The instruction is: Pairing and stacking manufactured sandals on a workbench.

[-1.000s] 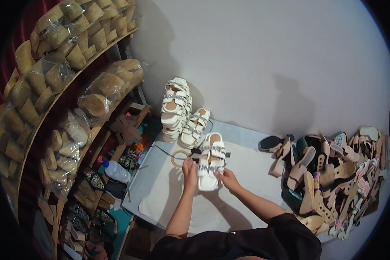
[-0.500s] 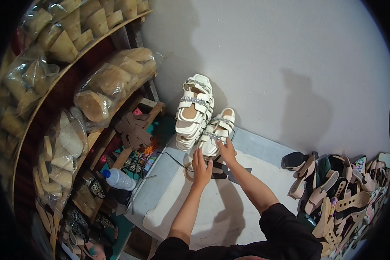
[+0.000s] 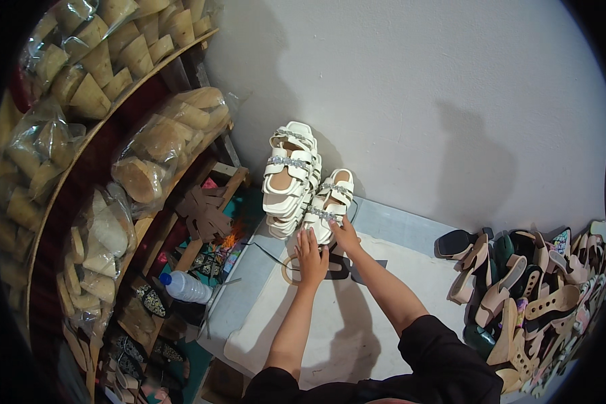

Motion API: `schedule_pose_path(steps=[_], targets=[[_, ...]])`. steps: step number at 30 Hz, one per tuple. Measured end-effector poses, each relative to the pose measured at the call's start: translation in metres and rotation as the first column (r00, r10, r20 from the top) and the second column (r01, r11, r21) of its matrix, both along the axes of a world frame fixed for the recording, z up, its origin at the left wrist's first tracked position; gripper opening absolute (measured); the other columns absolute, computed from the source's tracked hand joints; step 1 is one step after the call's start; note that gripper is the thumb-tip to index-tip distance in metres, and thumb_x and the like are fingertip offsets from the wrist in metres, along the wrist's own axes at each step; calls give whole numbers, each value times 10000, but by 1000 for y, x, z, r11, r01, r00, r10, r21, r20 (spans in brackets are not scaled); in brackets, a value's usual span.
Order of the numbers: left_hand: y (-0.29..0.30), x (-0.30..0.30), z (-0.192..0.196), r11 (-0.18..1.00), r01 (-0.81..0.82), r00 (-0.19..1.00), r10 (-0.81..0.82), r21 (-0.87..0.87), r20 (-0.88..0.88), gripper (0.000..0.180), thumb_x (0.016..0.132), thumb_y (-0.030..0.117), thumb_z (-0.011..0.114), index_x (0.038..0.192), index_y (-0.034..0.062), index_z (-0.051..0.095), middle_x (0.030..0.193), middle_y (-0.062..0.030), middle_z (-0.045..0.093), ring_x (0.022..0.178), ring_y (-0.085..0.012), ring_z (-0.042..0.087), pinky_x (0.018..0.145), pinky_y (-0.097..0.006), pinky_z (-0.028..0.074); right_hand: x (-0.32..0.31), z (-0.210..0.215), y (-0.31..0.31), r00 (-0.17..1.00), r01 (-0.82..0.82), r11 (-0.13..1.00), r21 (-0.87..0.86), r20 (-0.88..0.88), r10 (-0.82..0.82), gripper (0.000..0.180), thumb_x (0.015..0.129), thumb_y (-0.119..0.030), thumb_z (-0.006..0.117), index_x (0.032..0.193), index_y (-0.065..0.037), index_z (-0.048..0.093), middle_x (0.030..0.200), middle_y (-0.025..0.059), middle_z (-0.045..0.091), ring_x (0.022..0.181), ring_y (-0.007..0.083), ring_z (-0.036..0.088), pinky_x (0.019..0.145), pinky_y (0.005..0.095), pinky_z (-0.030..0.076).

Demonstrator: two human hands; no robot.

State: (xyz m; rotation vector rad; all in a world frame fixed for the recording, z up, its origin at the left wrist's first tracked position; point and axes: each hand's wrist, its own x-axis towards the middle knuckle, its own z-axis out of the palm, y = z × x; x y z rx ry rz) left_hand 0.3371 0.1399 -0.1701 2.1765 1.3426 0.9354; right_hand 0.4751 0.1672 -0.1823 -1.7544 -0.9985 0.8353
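Two piles of white slip-on sandals with silver chain trim stand against the wall at the far end of the table. The left pile (image 3: 287, 176) is tall, with several sandals on top of one another. Lower and nearer is the right pile of sandals (image 3: 331, 195). My left hand (image 3: 312, 261) lies at this lower pile's near end, fingers stretched out and slightly spread. Along its right side my right hand (image 3: 346, 237) touches the sandals, fingers extended and not wrapped round them. Fingertips partly overlap the sandals, so exact contact is hard to see.
A white sheet (image 3: 276, 323) covers much of the grey table (image 3: 404, 225). Dark flat pieces (image 3: 340, 267) and a tan ring (image 3: 291, 271) lie behind my hands. Shelves with bagged wooden heels (image 3: 138, 57) and a water bottle (image 3: 187, 287) stand left. Many loose shoes (image 3: 518, 289) heap up right.
My left fingers have come up against the near end of the lower pile. My right hand has slid slightly nearer along its side. The whole view has shifted a little.
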Motion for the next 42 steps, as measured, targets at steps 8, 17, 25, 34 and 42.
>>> schedule_pose_path(steps=[8,17,25,34,42], targets=[[-1,-5,10,998,-51,999,52,31,-12,689,830,233,542,1398,64,189,1446,-215,110,1328,-414,100,1025,-574,133,-12,27,-5,1000,17,998,-67,3,-17,712,840,-463,522,1372,-62,271,1054,119,597,925,211,560,916,385,318],[-28,-9,21,992,-121,992,118,47,50,705,801,233,576,1395,96,224,1441,-205,152,1327,-408,118,1019,-587,131,10,31,-39,998,40,998,42,52,-42,831,778,-587,501,1385,-86,236,1078,139,558,918,298,560,921,525,260],[-143,7,30,999,-45,975,44,-1,216,657,784,182,555,1370,74,278,1412,-185,251,1320,-387,175,1011,-589,142,20,68,-212,941,225,867,444,130,-311,276,813,-168,563,1055,-34,569,992,116,557,848,217,546,759,316,418],[-274,47,60,968,246,931,-250,46,267,548,766,86,546,1295,52,407,1391,-138,319,1326,-342,197,1049,-516,124,51,137,-430,653,337,716,612,395,-645,166,753,-114,577,915,-82,593,878,74,558,787,202,527,743,326,344],[-376,128,112,883,418,779,-470,214,416,442,769,62,534,1208,49,477,1261,-113,479,1254,-302,347,1051,-488,149,92,180,-593,365,463,582,668,454,-812,166,706,-88,590,871,-78,605,882,68,559,824,215,528,762,332,338]])
